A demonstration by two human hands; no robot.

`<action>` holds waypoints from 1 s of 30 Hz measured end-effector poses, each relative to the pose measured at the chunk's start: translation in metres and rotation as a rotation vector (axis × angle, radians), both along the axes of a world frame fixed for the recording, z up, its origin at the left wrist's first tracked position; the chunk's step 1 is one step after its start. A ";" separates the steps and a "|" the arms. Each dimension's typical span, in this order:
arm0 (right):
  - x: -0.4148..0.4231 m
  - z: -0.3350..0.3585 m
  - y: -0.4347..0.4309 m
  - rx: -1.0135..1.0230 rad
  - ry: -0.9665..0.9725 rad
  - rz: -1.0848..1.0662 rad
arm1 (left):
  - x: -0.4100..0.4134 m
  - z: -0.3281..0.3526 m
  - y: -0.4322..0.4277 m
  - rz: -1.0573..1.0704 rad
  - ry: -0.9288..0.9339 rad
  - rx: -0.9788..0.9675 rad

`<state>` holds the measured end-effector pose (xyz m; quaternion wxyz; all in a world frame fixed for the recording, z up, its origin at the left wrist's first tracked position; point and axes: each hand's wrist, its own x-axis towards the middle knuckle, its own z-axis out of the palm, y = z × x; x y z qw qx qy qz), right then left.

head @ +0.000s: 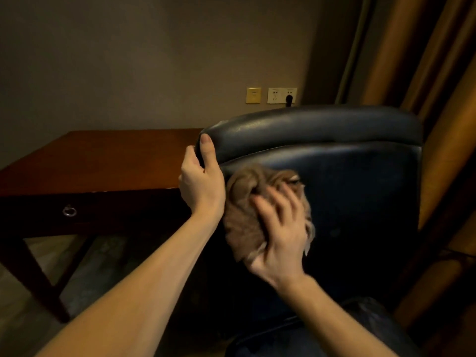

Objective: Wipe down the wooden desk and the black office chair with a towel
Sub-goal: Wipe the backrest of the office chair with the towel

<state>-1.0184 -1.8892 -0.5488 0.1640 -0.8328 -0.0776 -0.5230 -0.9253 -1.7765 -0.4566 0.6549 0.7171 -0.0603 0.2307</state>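
Your left hand (201,184) grips the upper corner of the black chair (347,189). The thumb lies up along the padded top roll on the side facing you, and the other fingers curl round the edge out of sight.

Your right hand (280,235) is blurred, but its fingers are spread and laid over the towel (242,217), pressing it against the chair back rather than clutching it. The towel is brown and fluffy, crumpled into folds. A bunched lump sits just past your right fingertips and a ragged edge hangs out on the little-finger side. It lies just beside your left wrist.

The chair's leather is dark, glossy and creased. The reddish-brown wooden desk (103,161) stands beyond your left knuckles, with a metal ring pull (69,210) on its drawer front.
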 end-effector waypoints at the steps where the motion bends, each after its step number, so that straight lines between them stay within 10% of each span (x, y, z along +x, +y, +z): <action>1: -0.006 -0.010 0.000 -0.081 0.033 0.029 | 0.003 -0.001 0.000 -0.010 -0.020 -0.005; 6: -0.033 0.015 -0.044 -0.432 0.115 0.125 | 0.004 0.004 -0.008 -0.072 -0.058 -0.020; 14: 0.000 0.137 -0.065 -0.246 0.142 -0.169 | 0.021 0.000 -0.021 -0.282 0.070 -0.081; 30: -0.039 -0.075 -0.022 -0.446 0.238 0.063 | 0.014 0.010 -0.008 -0.542 0.195 -0.122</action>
